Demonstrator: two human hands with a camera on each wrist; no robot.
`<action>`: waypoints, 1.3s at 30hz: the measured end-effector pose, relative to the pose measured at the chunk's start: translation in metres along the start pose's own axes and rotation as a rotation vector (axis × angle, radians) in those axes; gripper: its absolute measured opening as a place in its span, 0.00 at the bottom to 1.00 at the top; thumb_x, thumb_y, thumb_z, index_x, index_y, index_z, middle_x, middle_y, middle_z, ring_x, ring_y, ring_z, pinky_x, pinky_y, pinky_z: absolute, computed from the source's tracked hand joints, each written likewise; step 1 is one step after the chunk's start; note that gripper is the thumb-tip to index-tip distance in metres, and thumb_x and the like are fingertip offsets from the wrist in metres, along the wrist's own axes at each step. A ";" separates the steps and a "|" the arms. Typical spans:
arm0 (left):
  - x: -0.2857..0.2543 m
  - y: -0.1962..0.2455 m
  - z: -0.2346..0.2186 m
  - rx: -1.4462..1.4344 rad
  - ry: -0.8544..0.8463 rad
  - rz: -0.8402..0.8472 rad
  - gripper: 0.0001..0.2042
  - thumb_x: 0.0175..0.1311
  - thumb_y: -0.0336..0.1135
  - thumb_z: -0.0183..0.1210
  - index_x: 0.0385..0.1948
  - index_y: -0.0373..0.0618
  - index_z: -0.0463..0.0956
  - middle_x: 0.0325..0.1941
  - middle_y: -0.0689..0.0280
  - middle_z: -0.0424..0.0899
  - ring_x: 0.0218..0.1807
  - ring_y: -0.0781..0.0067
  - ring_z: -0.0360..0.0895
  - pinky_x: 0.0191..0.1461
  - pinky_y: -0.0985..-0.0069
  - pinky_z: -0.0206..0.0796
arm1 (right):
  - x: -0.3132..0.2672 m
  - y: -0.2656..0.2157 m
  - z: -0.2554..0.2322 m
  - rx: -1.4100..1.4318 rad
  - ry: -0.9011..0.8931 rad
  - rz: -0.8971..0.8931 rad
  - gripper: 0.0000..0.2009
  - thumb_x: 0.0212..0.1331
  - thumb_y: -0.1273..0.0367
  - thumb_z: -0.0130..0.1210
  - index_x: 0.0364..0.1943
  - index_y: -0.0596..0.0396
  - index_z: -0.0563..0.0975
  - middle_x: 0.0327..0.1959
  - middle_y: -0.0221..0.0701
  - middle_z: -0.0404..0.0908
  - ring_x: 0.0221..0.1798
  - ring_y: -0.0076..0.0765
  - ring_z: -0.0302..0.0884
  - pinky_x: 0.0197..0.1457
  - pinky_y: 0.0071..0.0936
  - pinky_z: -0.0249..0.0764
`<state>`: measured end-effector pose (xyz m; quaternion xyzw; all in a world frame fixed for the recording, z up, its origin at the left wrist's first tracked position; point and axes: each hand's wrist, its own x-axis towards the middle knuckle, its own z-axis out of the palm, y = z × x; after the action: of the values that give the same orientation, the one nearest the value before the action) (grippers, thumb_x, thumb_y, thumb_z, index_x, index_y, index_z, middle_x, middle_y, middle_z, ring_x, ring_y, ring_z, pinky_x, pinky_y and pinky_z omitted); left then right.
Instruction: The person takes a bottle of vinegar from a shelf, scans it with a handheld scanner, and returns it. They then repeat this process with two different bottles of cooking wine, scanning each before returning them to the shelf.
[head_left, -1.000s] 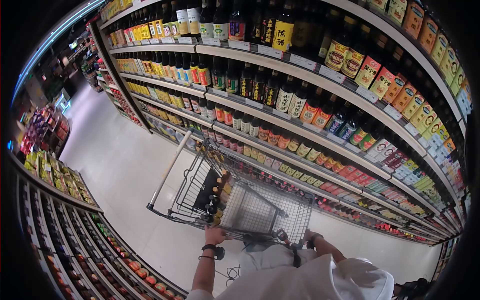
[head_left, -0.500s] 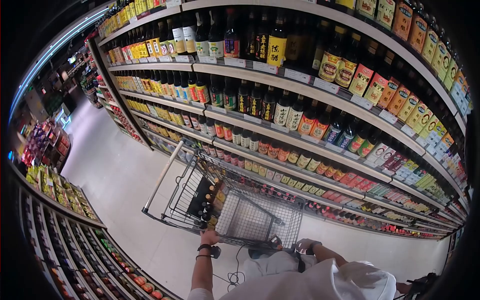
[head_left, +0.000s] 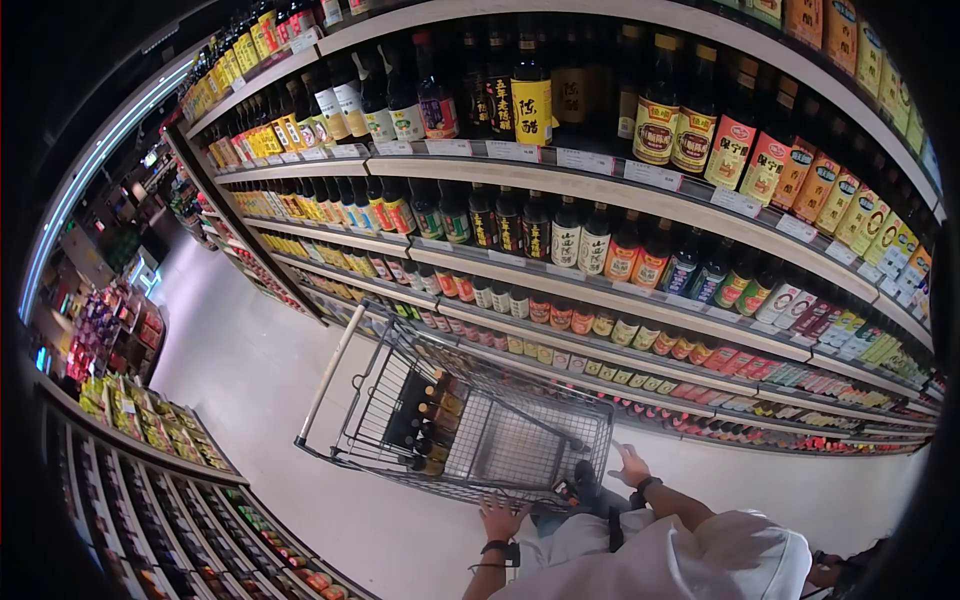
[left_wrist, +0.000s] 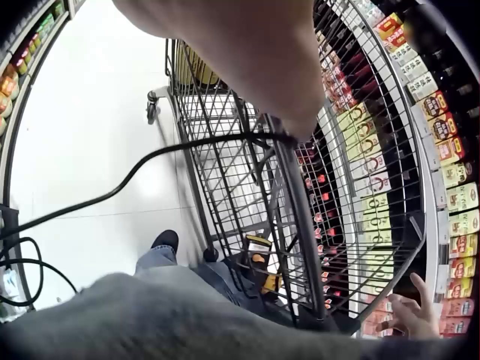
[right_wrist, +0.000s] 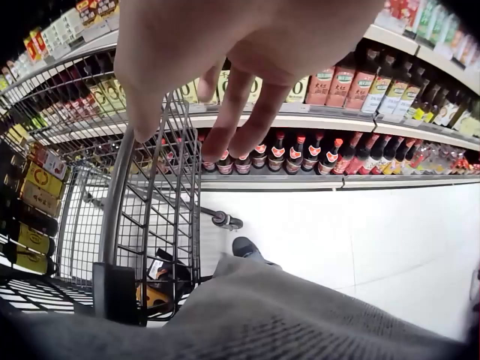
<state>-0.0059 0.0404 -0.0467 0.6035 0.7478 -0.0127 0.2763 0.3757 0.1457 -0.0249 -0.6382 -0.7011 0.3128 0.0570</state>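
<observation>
A wire shopping cart (head_left: pixel 520 420) stands beside the shelves, with several dark bottles (head_left: pixel 432 420) lying in a row at its handle end. My left hand (head_left: pixel 500 518) is at the cart's near long side, fingers spread and fairly straight at the rim. In the left wrist view that hand (left_wrist: pixel 247 52) overlaps the rim from above, its fingertips hidden. By the cart's front corner, my right hand (head_left: pixel 630 468) has its fingers extended and apart. The right wrist view shows this hand (right_wrist: pixel 247 45) with its thumb close to the rim bar (right_wrist: pixel 116 202) and nothing in its grasp.
Tall shelves (head_left: pixel 590 270) of sauce bottles and boxes run along the cart's far side. Another low shelf (head_left: pixel 170 530) lies at the lower left. Pale aisle floor (head_left: pixel 270 430) stretches beyond the handle (head_left: pixel 330 375). A black cable (left_wrist: pixel 127 180) crosses the left wrist view.
My left hand has shifted right along the near side, away from the bottles' end. The right hand's fingers have straightened off the front corner. The head view has shifted slightly.
</observation>
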 end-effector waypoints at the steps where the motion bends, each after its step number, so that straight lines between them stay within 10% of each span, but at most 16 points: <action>1: 0.004 0.001 0.001 -0.024 -0.028 -0.004 0.35 0.56 0.74 0.53 0.58 0.62 0.78 0.78 0.53 0.51 0.78 0.30 0.34 0.73 0.31 0.38 | 0.005 -0.007 -0.005 -0.043 -0.019 -0.037 0.43 0.48 0.55 0.70 0.71 0.31 0.59 0.67 0.39 0.65 0.57 0.55 0.77 0.56 0.48 0.77; 13: 0.051 -0.002 -0.018 -0.032 -0.398 -0.221 0.31 0.47 0.71 0.63 0.54 0.75 0.79 0.70 0.62 0.68 0.78 0.38 0.34 0.68 0.21 0.39 | 0.122 -0.003 0.016 -0.206 -0.377 -0.017 0.13 0.52 0.65 0.56 0.42 0.33 0.84 0.46 0.36 0.83 0.50 0.46 0.82 0.53 0.44 0.78; 18: 0.054 0.054 -0.020 0.231 -0.328 -0.350 0.23 0.54 0.55 0.60 0.50 0.61 0.82 0.61 0.59 0.79 0.75 0.36 0.54 0.70 0.21 0.19 | 0.137 0.000 0.014 -0.110 -0.483 -0.020 0.08 0.49 0.62 0.60 0.33 0.33 0.87 0.45 0.35 0.85 0.50 0.45 0.82 0.52 0.41 0.78; 28: 0.103 0.040 -0.010 0.286 -0.369 -0.206 0.20 0.53 0.67 0.60 0.41 0.71 0.84 0.45 0.69 0.87 0.56 0.55 0.79 0.61 0.49 0.64 | 0.161 -0.001 0.017 -0.039 -0.360 -0.089 0.06 0.47 0.60 0.60 0.31 0.31 0.84 0.34 0.33 0.85 0.43 0.48 0.83 0.47 0.45 0.79; 29: 0.099 0.059 -0.051 0.197 -0.309 -0.174 0.22 0.56 0.62 0.58 0.40 0.58 0.86 0.45 0.61 0.88 0.55 0.48 0.80 0.57 0.49 0.69 | 0.162 0.000 0.018 0.026 -0.331 -0.114 0.06 0.49 0.62 0.59 0.31 0.33 0.84 0.34 0.31 0.85 0.41 0.48 0.83 0.45 0.45 0.79; 35: 0.153 -0.002 -0.059 -0.147 -0.377 -0.200 0.21 0.56 0.59 0.59 0.40 0.54 0.85 0.42 0.56 0.87 0.48 0.51 0.84 0.52 0.57 0.75 | 0.158 -0.021 0.012 0.153 -0.336 -0.077 0.13 0.55 0.70 0.53 0.42 0.35 0.82 0.43 0.29 0.86 0.50 0.48 0.81 0.54 0.41 0.77; 37: 0.178 -0.042 -0.018 -0.281 -0.402 -0.180 0.20 0.57 0.58 0.59 0.40 0.53 0.85 0.42 0.55 0.87 0.48 0.50 0.83 0.52 0.55 0.75 | 0.165 0.034 0.099 0.154 -0.192 -0.003 0.21 0.53 0.74 0.55 0.53 0.37 0.79 0.47 0.34 0.85 0.50 0.48 0.82 0.57 0.46 0.76; 39: 0.197 -0.094 0.039 -0.477 -0.456 0.017 0.21 0.58 0.57 0.59 0.41 0.51 0.84 0.42 0.53 0.86 0.47 0.47 0.83 0.50 0.54 0.75 | 0.143 -0.007 0.076 0.091 -0.104 0.143 0.21 0.55 0.75 0.49 0.53 0.37 0.78 0.46 0.40 0.84 0.47 0.52 0.82 0.52 0.45 0.78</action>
<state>-0.0995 0.1775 -0.1943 0.5096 0.6436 0.0300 0.5703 0.3074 0.2509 -0.1277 -0.6662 -0.6409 0.3804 0.0273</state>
